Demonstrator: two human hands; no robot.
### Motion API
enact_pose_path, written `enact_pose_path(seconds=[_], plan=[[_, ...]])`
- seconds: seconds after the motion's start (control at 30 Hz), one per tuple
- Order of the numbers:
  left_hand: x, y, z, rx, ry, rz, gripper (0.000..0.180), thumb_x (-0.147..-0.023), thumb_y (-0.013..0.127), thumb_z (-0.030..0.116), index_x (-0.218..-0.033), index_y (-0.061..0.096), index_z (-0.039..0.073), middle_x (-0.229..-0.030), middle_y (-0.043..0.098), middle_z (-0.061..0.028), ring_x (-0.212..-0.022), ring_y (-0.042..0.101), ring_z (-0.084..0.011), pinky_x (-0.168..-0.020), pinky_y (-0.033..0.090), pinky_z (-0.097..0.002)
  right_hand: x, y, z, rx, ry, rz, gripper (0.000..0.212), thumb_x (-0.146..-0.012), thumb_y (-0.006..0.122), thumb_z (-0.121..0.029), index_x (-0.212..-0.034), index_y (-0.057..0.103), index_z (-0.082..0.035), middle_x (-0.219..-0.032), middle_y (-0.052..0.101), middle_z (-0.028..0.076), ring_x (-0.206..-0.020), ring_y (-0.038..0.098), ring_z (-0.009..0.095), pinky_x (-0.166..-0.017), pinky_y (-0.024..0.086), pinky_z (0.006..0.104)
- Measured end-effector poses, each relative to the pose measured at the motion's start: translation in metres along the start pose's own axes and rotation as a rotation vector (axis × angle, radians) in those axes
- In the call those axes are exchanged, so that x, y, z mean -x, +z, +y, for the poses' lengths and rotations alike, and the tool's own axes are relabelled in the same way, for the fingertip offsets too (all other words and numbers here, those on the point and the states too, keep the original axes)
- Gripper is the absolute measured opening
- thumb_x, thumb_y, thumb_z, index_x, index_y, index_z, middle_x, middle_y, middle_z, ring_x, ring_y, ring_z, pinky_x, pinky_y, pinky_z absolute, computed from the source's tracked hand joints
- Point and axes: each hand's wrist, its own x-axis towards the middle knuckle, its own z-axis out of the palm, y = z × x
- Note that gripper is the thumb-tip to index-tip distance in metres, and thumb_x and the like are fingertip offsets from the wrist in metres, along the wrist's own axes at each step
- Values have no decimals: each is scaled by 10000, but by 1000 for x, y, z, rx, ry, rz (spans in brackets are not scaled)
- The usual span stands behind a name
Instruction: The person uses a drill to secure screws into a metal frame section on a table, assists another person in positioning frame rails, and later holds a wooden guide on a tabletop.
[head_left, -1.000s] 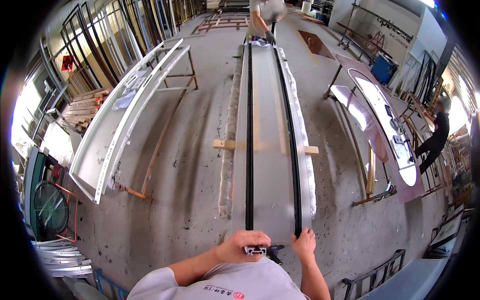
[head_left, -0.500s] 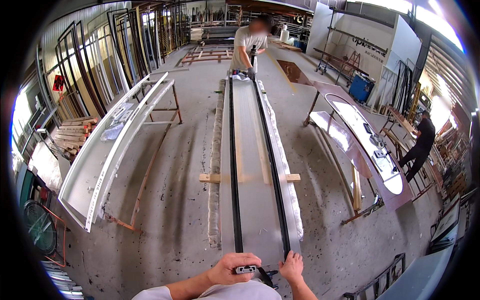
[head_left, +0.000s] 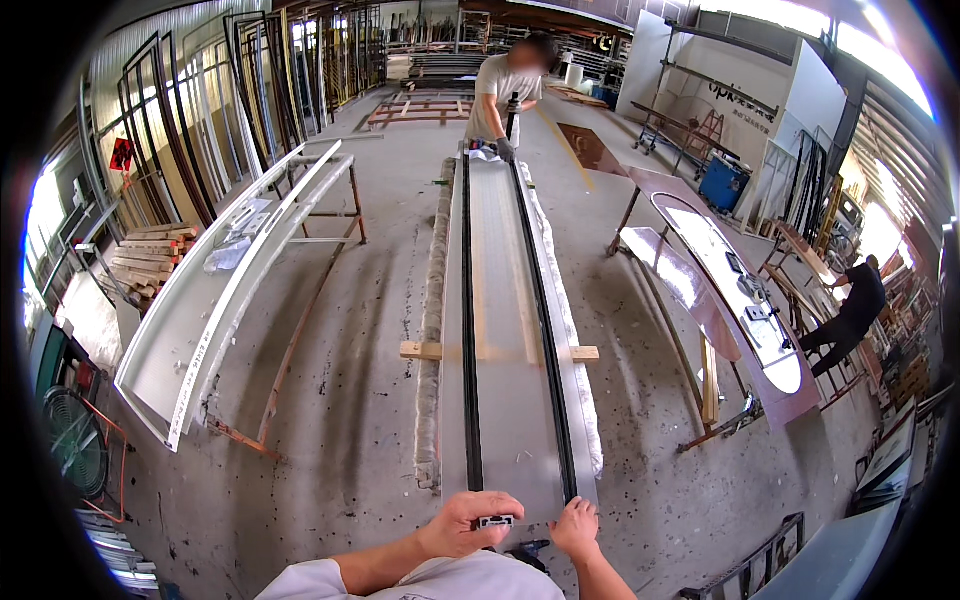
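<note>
Head view: I have the left hand [head_left: 468, 526] closed around a metal profile [head_left: 495, 522], its end facing me; can't tell if it joins the left black strip [head_left: 469, 300]. Right hand [head_left: 576, 528] has curled fingers at the near end of the right black strip [head_left: 543, 320]; can't tell if it's gripping. Both strips run lengthwise along a long grey panel [head_left: 512, 430], over a wooden crossbar [head_left: 424, 351]. A co-worker's gloved hand [head_left: 505, 150] is at the far end. Step looks like positioning strips; next move calls for keeping them straight.
</note>
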Motion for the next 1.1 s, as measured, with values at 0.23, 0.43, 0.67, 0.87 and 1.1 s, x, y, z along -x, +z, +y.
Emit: enact_pose_path(seconds=[0.23,0.43,0.67,0.87,1.1], plan=[[-2,1,-3,-16,95,8,243,-853,562,42,-1071,609,-54,-991,640,-150,-873,618,-257,-802,489,-322,-2,-4,-3,17,-20,-15,787,-728,768,-355,-1253,462,145,-1175,560,230,-1126,539,371,-917,494,437],[-3,1,-1,4,41,3,234,-849,563,39,-1058,610,-54,-983,642,-151,-865,616,-256,-794,489,-320,-6,-26,-7,-57,-51,-136,724,-730,758,-378,-1173,513,139,-1140,579,229,-1099,562,365,-895,512,423],[-5,5,0,3,93,53,261,-808,548,8,-1042,640,-64,-924,638,-121,-636,559,-126,-574,450,-256,-13,-6,4,-144,-32,-114,673,-736,748,-382,-1124,552,132,-1145,579,238,-1099,562,378,-900,516,423],[-3,4,-6,-27,92,40,241,-810,552,24,-1018,630,-72,-908,641,-140,-801,605,-216,-721,489,-298,-15,6,11,-104,-105,8,632,-751,738,-361,-1105,566,134,-1138,580,244,-1105,553,387,-893,521,417],[-1,3,-7,-16,84,49,244,-809,543,37,-1002,633,-82,-888,641,-143,-780,602,-205,-703,489,-295,-12,0,5,-53,-203,153,455,-753,724,-287,-985,621,90,-1015,621,224,-972,610,357,-774,537,417]])
